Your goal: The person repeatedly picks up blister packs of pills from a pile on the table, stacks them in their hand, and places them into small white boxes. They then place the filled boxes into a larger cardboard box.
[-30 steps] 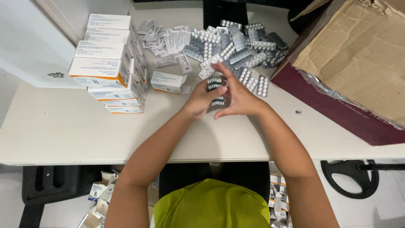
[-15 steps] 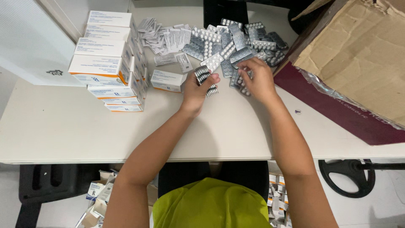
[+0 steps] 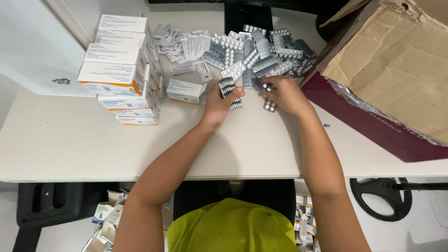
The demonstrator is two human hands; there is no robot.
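L hand (image 3: 219,103) gripped small stack of blister packs (image 3: 227,88); R hand (image 3: 284,95) fingers closed on one at loose pile (image 3: 261,56). Most of pile unsorted, boxes (image 3: 119,70) stacked nearby.

The near half of the white desk (image 3: 70,144) lies bare, open to reach from the front. Stacked medicine boxes (image 3: 122,70) wall off the left; the cardboard box (image 3: 396,60) blocks the right. Loose blister packs (image 3: 261,51) and leaflets (image 3: 179,44) crowd the far edge.
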